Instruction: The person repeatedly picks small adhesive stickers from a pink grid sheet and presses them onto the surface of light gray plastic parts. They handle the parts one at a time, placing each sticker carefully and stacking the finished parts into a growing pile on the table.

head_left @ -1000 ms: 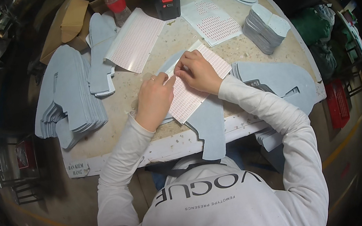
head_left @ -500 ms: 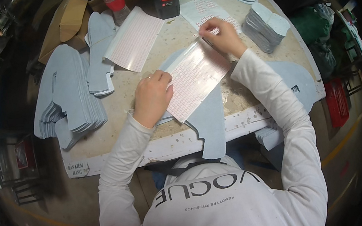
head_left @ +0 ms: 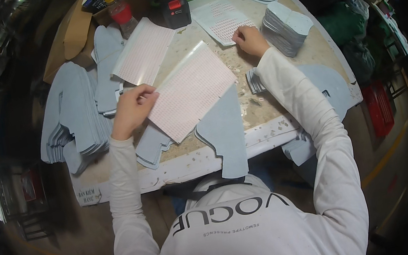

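Pink-printed sheet mid-frame, over grey cut pieces; L hand pinches its left edge, thumb & fingers closed, prob. to steady it w/o covering the print. R hand, upper right of ctr, fingers curled by second sheet; can't tell if gripping anything.

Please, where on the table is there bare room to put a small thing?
One patch on the table is between the grey piece and the right sleeve; a smaller one is bordered by the fan, left sheet, middle sheet and right sheet. The left side is crowded: grey stacks, box, bottle.
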A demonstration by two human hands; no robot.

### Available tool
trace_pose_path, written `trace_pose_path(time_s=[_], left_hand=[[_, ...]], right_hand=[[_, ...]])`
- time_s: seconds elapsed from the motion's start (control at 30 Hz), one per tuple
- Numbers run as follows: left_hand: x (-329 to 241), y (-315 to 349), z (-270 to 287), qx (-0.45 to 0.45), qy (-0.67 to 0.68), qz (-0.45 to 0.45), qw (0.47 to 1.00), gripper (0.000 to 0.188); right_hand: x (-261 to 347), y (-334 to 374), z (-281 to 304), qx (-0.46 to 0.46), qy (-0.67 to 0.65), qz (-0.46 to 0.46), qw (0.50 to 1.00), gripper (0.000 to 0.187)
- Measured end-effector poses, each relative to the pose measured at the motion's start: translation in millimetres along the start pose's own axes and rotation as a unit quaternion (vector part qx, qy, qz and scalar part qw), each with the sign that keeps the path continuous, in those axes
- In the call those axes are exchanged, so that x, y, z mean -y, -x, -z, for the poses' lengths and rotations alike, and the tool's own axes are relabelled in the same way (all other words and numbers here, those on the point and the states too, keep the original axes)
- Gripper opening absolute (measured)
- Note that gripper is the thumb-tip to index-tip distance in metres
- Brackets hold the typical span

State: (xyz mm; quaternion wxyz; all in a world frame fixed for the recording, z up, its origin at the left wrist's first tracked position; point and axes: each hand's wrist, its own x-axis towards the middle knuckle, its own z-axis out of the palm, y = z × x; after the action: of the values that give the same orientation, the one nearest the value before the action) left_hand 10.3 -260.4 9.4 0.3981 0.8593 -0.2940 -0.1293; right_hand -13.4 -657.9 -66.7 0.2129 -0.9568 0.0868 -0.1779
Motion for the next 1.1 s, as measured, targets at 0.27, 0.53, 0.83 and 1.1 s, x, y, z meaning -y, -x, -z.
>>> trace_pose_path(time_s=[0.27,0.53,0.83,1.1], left_hand=[[19,1,25,0.003,-0.006,0.008,1.000,0.018],[22,-5,33,0.001,0.039,0.014,0.999,0.019],[15,-6,29,0.064,0.058,0.006,0.996,0.025],[-3,-22,27,0.012,-0.166,-0.108,0.980,0.027]], right_hand=[[1,-2,13,0.051,-0.074,-0.005,0.996,0.015],[3,12,-3,-0.016,0.063,0.098,0.993,0.015],[35,5,27,0.026,-0.213,0.001,0.977,0.023],[122,45,26,0.218,-0.296,0.074,0.927,0.041]])
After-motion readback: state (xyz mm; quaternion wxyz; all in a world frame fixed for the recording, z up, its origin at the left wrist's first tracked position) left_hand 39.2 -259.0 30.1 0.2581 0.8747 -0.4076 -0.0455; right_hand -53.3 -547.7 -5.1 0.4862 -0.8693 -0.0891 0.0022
